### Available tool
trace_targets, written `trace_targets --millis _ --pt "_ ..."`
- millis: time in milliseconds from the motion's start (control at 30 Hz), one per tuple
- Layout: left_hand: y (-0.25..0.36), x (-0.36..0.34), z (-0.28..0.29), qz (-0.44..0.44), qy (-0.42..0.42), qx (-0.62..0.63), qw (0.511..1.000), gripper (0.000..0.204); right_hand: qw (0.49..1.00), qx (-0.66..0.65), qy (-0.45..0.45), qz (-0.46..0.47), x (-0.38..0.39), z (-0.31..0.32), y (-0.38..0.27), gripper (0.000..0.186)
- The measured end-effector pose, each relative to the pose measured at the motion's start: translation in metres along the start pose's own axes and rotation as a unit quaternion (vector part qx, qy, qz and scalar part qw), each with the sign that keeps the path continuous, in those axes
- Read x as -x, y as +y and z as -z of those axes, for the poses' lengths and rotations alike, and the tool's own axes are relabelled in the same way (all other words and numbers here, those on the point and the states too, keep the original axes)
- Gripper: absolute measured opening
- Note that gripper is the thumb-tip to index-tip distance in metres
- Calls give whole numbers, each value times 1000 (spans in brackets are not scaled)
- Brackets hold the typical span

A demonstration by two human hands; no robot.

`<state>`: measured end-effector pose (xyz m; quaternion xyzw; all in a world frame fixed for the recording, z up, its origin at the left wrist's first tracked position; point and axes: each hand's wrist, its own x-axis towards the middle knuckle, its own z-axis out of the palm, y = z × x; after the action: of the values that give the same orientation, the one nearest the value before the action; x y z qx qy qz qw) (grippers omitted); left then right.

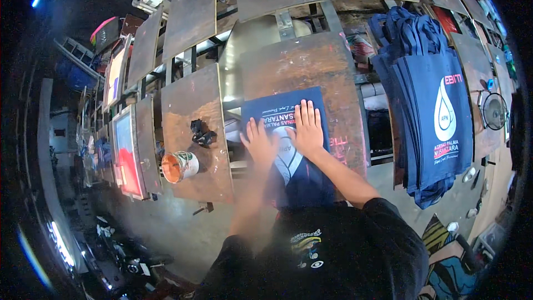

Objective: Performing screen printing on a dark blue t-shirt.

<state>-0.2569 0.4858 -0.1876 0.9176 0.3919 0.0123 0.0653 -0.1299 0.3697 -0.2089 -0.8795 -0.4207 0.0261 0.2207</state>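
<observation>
A paint can (pixel 179 166) lies on its side at centre left of the frame, its paper label white with green print and its open mouth orange inside. On the navy bag (pixel 288 133) at centre sits a white printed emblem with pink lettering. Right of centre, the hanging navy bags (pixel 430 116) show a white drop-shaped logo above pink and white print.

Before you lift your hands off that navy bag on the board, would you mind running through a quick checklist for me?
1. Left hand flat on navy bag: ok.
2. Right hand flat on it: ok.
3. Bag wholly on brown board: not ok, its near end hangs off.
4. Print dry: cannot tell.
5. Open paint can apart, on neighbouring board: ok.
6. Stack of printed bags apart at right: ok.
</observation>
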Motion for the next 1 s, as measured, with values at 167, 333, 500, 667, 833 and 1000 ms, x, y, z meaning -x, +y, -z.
trace_targets --millis 167,333,500,667,833,1000 --pt "11 -23 -17 -74 107 53 990 68 1000 15 7 4 -1 -1 -1 78" --pt "3 -21 -33 -80 86 28 993 71 1000 13 0 5 2 0 -4 78" --pt "8 -14 -29 -77 79 -2 994 72 999 20 31 10 5 3 -1 79" --pt "9 48 -14 -114 77 42 990 71 998 -5 21 58 59 28 -13 78" --pt "-14 107 -24 -90 60 37 993 64 998 35 -34 49 128 30 -19 81" --pt "-38 116 -21 -73 72 14 995 65 999 -1 4 50 133 23 -14 76"
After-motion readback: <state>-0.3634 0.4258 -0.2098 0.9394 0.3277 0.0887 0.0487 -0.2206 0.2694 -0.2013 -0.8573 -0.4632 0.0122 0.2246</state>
